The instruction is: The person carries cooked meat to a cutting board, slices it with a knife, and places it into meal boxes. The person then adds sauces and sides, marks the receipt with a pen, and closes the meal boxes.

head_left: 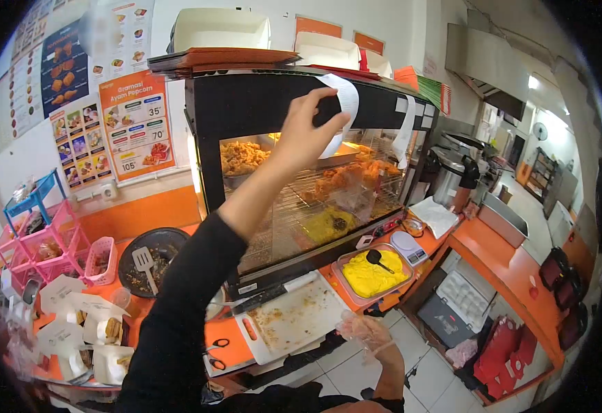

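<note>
My left hand is raised in front of the display warmer, its thumb and index finger closed on a curling white receipt that hangs from the warmer's top edge. Lower down, my right hand, in a clear plastic glove, is beside the right end of the white cutting board. Its fingers are loosely bent and apart, with nothing visible in them. Crumbs and brown smears cover the board. Fried chicken sits behind the warmer's glass. A second paper strip hangs farther right.
A tray of yellow food with a black scoop stands near a kitchen scale. Scissors lie left of the board. A dark pan holds a slotted spatula. Open food boxes stand at left.
</note>
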Action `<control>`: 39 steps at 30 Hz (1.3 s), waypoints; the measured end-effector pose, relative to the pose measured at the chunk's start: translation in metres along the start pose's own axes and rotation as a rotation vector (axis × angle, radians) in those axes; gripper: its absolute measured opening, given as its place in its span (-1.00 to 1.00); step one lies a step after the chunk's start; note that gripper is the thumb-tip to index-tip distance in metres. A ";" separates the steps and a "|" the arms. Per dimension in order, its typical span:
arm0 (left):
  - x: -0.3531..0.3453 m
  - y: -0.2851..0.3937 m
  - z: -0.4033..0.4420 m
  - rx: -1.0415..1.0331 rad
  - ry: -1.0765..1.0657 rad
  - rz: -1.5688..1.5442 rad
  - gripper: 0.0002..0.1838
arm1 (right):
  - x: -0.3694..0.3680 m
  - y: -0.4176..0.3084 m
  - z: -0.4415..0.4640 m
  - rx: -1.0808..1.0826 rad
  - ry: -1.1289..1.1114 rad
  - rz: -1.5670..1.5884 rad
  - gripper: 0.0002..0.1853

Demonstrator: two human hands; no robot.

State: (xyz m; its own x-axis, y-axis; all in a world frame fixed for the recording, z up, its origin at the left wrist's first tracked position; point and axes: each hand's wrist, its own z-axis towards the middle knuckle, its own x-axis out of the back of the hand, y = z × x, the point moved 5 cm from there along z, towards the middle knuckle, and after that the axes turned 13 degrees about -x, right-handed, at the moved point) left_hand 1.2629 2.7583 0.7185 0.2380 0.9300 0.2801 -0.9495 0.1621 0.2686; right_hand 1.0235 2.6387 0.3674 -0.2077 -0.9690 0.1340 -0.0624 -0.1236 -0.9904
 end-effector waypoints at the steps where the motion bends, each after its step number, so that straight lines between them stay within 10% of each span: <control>1: -0.017 -0.013 0.014 0.097 0.033 -0.027 -0.40 | 0.004 0.010 -0.001 0.032 -0.001 0.011 -0.55; 6: -0.043 -0.057 0.029 0.253 0.153 -0.308 -0.28 | 0.000 0.010 0.005 -0.043 -0.059 0.072 -0.54; 17: 0.111 0.070 -0.138 0.106 0.014 -0.327 -0.16 | -0.040 -0.019 0.069 -0.029 -0.255 0.151 -0.43; 27: 0.309 0.141 -0.276 0.240 0.243 0.009 -0.07 | -0.258 -0.146 0.125 0.311 -0.807 -0.067 -0.60; 39: 0.487 0.121 -0.359 0.367 0.357 0.037 -0.09 | -0.454 -0.177 0.153 0.277 -0.693 -0.188 -0.63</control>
State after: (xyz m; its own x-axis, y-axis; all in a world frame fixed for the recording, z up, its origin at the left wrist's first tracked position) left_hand 1.1906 3.3490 0.5568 0.0596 0.9980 -0.0193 -0.8062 0.0595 0.5886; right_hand 1.2786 3.0679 0.4768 0.4472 -0.8277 0.3391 0.2299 -0.2600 -0.9378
